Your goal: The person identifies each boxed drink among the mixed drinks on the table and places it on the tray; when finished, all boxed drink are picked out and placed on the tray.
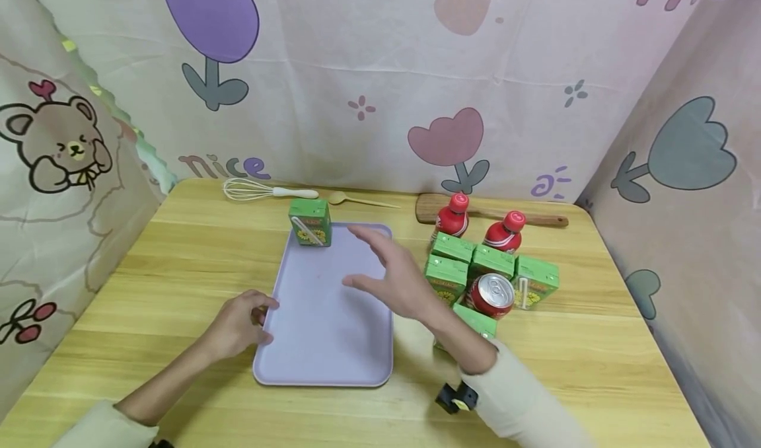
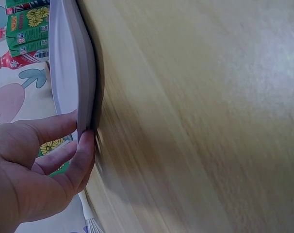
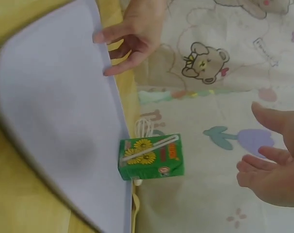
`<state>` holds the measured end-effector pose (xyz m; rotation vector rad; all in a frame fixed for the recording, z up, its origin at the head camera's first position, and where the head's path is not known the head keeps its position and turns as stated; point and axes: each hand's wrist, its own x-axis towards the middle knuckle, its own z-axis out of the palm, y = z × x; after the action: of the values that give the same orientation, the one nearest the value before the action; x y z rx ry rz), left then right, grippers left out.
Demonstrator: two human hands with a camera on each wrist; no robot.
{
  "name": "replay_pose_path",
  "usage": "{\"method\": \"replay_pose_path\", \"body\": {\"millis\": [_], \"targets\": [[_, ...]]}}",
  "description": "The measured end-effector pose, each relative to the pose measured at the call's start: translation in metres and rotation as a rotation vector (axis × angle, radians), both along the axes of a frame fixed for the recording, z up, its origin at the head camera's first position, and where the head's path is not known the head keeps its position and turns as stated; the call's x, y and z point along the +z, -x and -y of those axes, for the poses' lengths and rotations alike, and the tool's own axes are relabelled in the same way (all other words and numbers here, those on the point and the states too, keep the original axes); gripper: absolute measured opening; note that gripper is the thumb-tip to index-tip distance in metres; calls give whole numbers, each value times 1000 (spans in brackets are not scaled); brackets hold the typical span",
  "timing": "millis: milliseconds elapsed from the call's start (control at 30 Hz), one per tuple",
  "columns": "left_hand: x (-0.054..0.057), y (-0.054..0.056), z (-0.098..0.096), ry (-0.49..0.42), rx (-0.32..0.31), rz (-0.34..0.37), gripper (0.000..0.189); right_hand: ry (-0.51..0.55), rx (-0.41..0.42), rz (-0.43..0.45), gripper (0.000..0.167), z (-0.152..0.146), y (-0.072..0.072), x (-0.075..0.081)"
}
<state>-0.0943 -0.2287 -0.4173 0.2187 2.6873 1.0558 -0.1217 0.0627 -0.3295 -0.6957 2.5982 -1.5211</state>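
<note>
My left hand [image 1: 238,326] pinches the left rim of a lavender tray [image 1: 329,336] between thumb and fingers; the left wrist view shows the grip at the tray's edge [image 2: 86,82]. A green juice box [image 1: 311,224] with a white straw on its side stands upright at the tray's far left corner. Over the tray's right side hovers my right hand [image 1: 395,279], holding nothing. Its thumb and fingers [image 3: 263,162] are spread apart in the right wrist view.
Several green juice boxes [image 1: 493,261] stand grouped right of the tray around a red soda can [image 1: 493,294]. Behind them are two red-capped bottles [image 1: 504,232] and a wooden spatula [image 1: 523,218]. A whisk [image 1: 267,190] and a small spoon [image 1: 362,201] lie along the back edge.
</note>
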Motion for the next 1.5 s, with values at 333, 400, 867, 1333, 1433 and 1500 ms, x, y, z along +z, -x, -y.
{"method": "replay_pose_path", "body": {"millis": [333,400,867,1333,1433,1500], "targets": [[0,-1,0,6,0,-1,52,-97,-68,-39,71,-54,-43,-2],[1,-1,0,7,4,-3,52,-72,-78,-36,70,-64,-49,-4],[-2,-1,3,15,7,-10,52,-76,-201,-95,62,-122,-78,-26],[-2,1,3,19,3,-21,52,-108,-290,-99,52,-144,-94,-42],[-2,1,2,14,-3,-21,52,-113,-301,-121,52,-146,-95,-46],[-2,0,1,11,-6,-20,52,-133,-315,-167,52,-147,-95,-49]]}}
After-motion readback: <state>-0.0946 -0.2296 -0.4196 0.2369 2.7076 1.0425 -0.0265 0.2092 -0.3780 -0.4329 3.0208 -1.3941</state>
